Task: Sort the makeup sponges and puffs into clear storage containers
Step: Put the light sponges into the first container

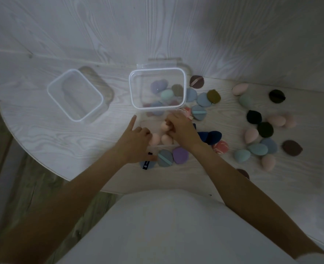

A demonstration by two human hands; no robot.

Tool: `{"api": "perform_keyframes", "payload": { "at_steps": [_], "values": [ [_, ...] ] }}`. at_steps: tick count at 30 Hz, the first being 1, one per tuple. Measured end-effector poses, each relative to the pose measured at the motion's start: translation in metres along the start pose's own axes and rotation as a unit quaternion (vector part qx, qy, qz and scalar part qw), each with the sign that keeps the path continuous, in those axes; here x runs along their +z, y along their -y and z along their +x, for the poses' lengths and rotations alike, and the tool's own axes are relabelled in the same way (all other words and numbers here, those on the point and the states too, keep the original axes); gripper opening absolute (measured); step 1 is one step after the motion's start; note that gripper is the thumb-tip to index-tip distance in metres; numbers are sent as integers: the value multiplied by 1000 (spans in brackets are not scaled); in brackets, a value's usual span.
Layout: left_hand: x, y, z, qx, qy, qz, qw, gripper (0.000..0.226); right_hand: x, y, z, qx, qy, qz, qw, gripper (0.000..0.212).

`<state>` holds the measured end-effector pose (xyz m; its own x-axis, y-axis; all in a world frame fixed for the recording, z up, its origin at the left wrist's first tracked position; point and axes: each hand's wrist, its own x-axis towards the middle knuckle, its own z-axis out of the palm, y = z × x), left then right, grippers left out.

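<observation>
White wood-grain table (43, 130) meets a matching wall. On it stand an empty clear tub (75, 95) and a second tub (157, 88) holding coloured sponges (165, 94); puffs (264, 129) lie scattered to the right. Right hand (180, 126) pinches a pink sponge (165, 126). Left hand (136, 138) curls, index finger extended, above two more pink sponges (161, 139).

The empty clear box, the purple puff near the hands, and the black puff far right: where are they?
empty clear box (53, 86), head view, on its left rim.
purple puff (180, 155), head view, on its middle.
black puff (276, 96), head view, on its middle.
</observation>
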<state>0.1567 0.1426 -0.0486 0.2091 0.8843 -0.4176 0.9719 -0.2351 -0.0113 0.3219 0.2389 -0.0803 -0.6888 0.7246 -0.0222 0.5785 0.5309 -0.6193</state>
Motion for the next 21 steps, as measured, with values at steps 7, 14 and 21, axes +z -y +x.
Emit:
{"api": "perform_keyframes", "payload": {
  "at_steps": [7, 14, 21],
  "values": [
    [3, -26, 5, -23, -31, -75, 996, 59, -1, -1, 2, -30, 53, -49, 997, 9],
    [8, -34, 12, -99, -39, -129, 986, 85, -10, -7, -1, -61, 85, -141, 984, 18],
    [10, -45, 20, -111, -52, -125, 985, 71, -35, -9, -34, -41, -129, -47, 990, 24]
  ]
}}
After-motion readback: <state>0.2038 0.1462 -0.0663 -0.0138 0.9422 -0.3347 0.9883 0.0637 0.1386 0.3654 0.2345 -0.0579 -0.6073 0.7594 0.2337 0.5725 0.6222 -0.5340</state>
